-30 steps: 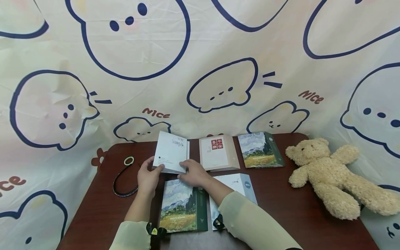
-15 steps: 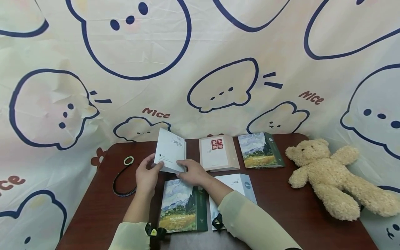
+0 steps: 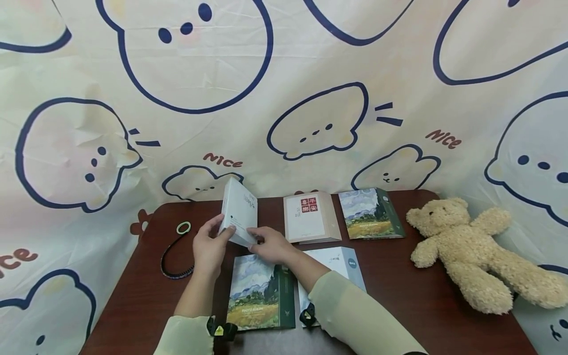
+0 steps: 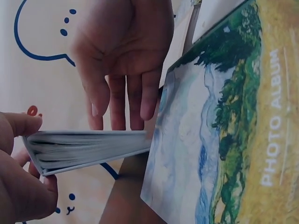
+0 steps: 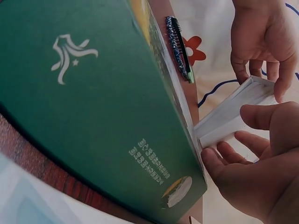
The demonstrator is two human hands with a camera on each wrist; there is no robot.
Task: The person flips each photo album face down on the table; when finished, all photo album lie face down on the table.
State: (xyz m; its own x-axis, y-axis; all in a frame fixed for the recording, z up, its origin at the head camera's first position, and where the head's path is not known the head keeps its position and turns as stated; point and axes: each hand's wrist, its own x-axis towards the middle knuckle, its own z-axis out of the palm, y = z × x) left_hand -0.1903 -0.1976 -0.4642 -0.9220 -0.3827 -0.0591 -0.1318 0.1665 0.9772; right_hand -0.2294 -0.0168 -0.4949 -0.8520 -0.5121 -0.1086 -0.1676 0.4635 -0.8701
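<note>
My left hand (image 3: 210, 244) grips the spine side of a white photo album (image 3: 239, 212), its thumb on the front cover. The album stands tilted above the table's back left, its pages (image 4: 88, 147) seen edge-on in the left wrist view. My right hand (image 3: 271, 245) is at the lower right corner. In the left wrist view its straight fingers (image 4: 119, 100) reach the cover; in the right wrist view its thumb (image 5: 254, 116) overlaps the page edge. Just below both hands lies a photo album with a painted landscape and green spine (image 3: 257, 293).
Under my right forearm lies a white album with a blue spine (image 3: 330, 261). A cream album with red characters (image 3: 306, 217) and another landscape album (image 3: 368, 214) lie at the back. A dark curved band with a pale ring (image 3: 177, 273) is left; a teddy bear (image 3: 461, 246) is right.
The white album has turned and tipped more upright, its right edge swinging left; the strip seen behind its front cover is now hidden. My right hand has shifted slightly left with it.
</note>
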